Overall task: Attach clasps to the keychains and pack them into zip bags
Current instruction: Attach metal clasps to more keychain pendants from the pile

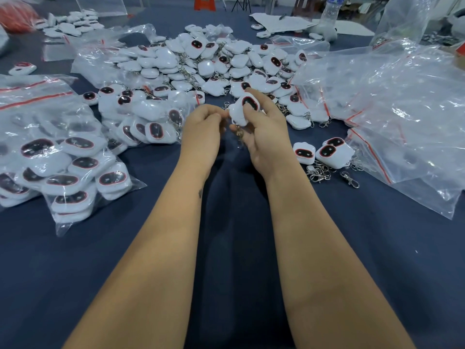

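My right hand (266, 132) grips a white keychain (242, 110) with a dark, red-rimmed face, above the middle of the table. A small metal clasp (239, 133) hangs below it. My left hand (203, 124) is just to its left, fingertips pinched at the keychain's edge; what they pinch is hidden. A large heap of loose white keychains (201, 64) with metal chains lies behind my hands. Two more keychains (324, 152) and several loose clasps (327, 172) lie to the right.
Filled zip bags (63, 167) of keychains lie at the left. A pile of empty zip bags (402, 109) with red seals fills the right side. A water bottle (332, 8) and papers stand at the back. The table has a dark blue cloth (239, 248).
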A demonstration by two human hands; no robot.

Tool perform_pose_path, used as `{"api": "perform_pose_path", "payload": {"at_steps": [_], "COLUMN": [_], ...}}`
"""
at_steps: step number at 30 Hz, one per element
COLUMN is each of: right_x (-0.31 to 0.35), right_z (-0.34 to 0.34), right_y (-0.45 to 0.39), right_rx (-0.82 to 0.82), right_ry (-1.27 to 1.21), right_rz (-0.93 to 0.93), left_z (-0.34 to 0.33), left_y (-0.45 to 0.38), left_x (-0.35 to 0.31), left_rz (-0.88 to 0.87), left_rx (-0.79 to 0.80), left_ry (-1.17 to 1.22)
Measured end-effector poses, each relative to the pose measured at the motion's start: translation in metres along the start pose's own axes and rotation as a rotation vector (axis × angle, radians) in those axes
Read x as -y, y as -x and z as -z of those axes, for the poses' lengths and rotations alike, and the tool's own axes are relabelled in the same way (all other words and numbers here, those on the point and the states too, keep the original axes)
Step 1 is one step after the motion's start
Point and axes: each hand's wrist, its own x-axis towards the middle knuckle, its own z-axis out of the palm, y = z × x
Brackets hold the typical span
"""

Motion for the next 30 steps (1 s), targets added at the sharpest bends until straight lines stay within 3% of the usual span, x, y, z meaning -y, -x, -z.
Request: {"api": "perform_pose_path", "payload": {"at_steps": [5, 9, 20, 30], "right_x": [-0.007, -0.011, -0.016, -0.009], "right_z": [-0.001, -0.002, 0.000, -0.004], "right_y": [-0.002, -0.002, -0.004, -0.001], "right_rx": [0.085, 0.064, 0.056, 0.057], "right_ry": [0.196, 0.240, 0.394, 0.206], "right_rz": [0.015, 0.042, 0.119, 0.006], "left_z": [0.001, 0.000, 0.003, 0.006], "left_y": [0.000, 0.003, 0.003, 0.003], "left_x": [-0.008, -0.008, -0.009, -0.008], "left_rz": [0.050, 0.123, 0.149, 0.140], "left_rx": [0.078, 0.192, 0.212, 0.203], "left_ry": [0.320, 0.271, 0.254, 0.299]}}
